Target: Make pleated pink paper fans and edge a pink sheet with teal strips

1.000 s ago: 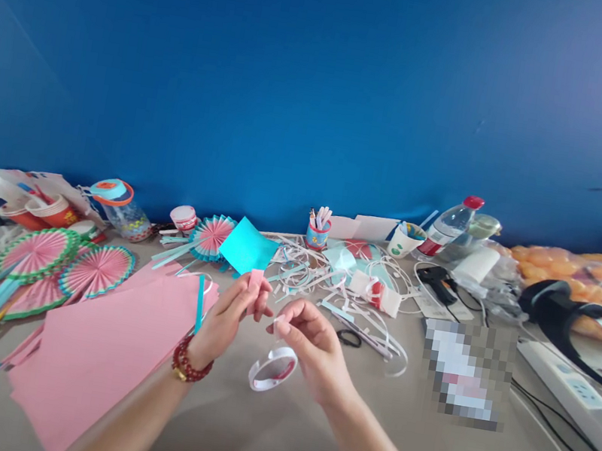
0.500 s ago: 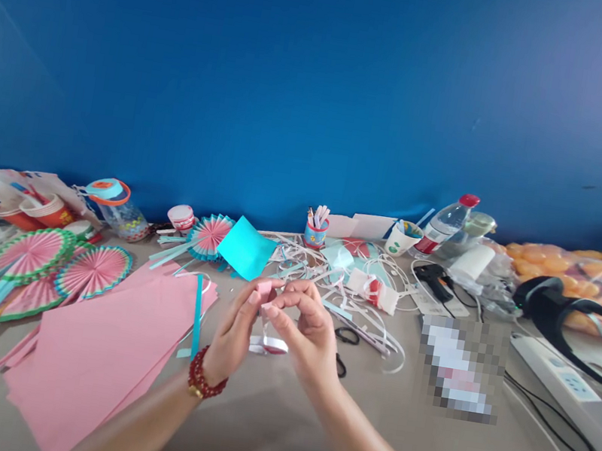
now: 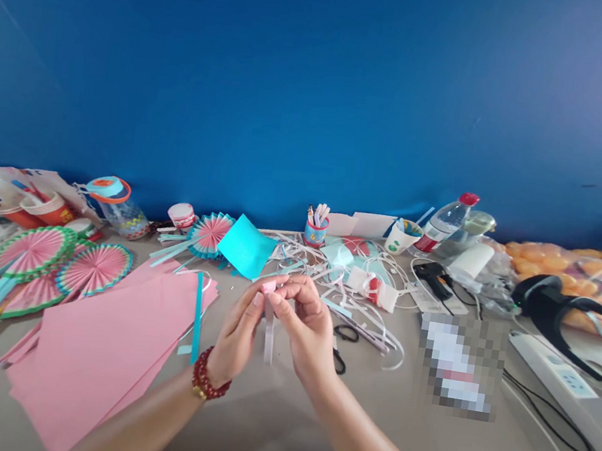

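My left hand (image 3: 239, 330), with a dark red bead bracelet (image 3: 209, 375) at its wrist, pinches a small folded piece of pink paper (image 3: 268, 287). On the other side my right hand (image 3: 310, 330) is closed, thumb and index finger meeting at the same paper. A narrow whitish strip (image 3: 269, 342) hangs down between the hands; where it joins the paper is hidden by the fingers. Left of the hands lie large pink sheets (image 3: 110, 348) with a blue paper strip (image 3: 197, 323) on them. Scissors (image 3: 340, 361) with black handles are partly hidden behind my right hand.
A turquoise square (image 3: 245, 246) lies beyond my hands, beside white strip scraps (image 3: 301, 260). Pink pleated paper rosettes (image 3: 93, 270) are at left. Toward the right are a pen cup (image 3: 315, 232), a bottle (image 3: 443, 225), a glue gun (image 3: 433, 279) and a power strip (image 3: 567, 382).
The whitish strip, looped under my hands before, now hangs straight down. My fingers have shifted slightly on the pink paper; both hands stay in nearly the same place.
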A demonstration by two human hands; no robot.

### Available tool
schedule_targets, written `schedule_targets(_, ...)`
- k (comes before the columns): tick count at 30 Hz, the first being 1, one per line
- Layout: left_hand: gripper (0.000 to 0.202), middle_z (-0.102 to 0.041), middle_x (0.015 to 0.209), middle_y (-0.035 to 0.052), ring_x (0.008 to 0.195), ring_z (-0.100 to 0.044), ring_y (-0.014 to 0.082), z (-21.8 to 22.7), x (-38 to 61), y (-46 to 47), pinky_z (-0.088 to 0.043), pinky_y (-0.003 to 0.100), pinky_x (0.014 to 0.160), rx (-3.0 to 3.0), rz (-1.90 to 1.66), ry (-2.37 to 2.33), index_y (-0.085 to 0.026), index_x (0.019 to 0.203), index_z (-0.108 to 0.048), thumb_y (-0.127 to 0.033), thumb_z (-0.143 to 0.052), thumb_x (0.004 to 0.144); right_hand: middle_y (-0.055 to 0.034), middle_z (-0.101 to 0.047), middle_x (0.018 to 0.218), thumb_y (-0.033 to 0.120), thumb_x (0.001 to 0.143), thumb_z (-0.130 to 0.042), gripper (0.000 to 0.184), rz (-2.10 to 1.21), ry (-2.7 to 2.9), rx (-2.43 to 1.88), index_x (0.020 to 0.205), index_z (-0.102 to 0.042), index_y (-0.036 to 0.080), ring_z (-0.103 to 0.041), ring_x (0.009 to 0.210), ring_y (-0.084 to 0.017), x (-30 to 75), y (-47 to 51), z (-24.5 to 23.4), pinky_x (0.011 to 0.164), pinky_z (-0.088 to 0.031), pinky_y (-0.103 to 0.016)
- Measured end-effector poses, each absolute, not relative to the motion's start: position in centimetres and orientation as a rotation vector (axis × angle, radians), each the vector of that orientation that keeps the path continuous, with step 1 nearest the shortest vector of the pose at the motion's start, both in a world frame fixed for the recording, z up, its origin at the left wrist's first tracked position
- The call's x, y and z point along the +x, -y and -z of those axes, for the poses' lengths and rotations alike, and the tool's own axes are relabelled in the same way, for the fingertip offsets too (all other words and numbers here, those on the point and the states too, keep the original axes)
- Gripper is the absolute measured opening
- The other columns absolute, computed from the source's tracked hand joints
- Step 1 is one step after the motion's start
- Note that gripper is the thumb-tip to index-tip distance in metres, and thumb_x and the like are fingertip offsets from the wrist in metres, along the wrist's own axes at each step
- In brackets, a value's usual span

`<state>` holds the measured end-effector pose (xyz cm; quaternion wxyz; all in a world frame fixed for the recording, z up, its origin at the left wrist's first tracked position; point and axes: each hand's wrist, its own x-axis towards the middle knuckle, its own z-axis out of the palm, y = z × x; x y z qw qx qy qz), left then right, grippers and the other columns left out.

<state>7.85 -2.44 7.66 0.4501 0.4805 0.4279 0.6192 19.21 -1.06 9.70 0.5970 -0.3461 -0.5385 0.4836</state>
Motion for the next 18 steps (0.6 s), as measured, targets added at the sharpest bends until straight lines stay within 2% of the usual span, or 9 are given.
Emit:
schedule_targets(5, 0.035, -0.057, 0.138, 0.008, 0.132, -0.05, 0.0266, -7.53, 7.85, 2.49, -0.034, 0.045, 0.117, 1.14, -1.513, -0.897, -0.025, 0.121, -0.066, -0.045, -0.047, 0.098, -0.0026, -0.058, 0.089, 0.038, 0.086, -0.07, 0.02, -1.131, 1.246, -0.83, 0.075, -0.067, 0.021, -0.055, 0.088, -0.018, 19.17, 0.93, -9.54, 0.076, -0.044, -0.029)
schedule_targets(13, 0.036, -0.059, 0.137, 0.0104, 0.134, -0.048, 0.0277, -8.06, 8.04, 2.45, -0.039, 0.043, 0.113, 1.014, -1.528, -0.827, -0.022, 0.12, -0.066, -0.045, -0.051, 0.097, -0.0042, -0.061, 0.093, 0.038, 0.086, -0.07, 0.019, -1.11, 1.261, -0.832, 0.075, -0.068, 0.022, -0.057, 0.094, -0.02, 18.96, 0.75, -9.74, 0.085, -0.045, -0.033)
schedule_targets(18, 0.034, -0.061, 0.132, 0.0093, 0.131, -0.05, 0.0266, -7.81, 7.99, 2.48, -0.04, 0.042, 0.111, 0.989, -1.53, -0.809, -0.023, 0.118, -0.067, -0.045, -0.053, 0.096, -0.0041, -0.059, 0.093, 0.038, 0.086, -0.07, 0.02, -1.125, 1.256, -0.837, 0.075, -0.067, 0.022, -0.056, 0.092, -0.02, 18.94, 0.8, -9.85, 0.08, -0.045, -0.032)
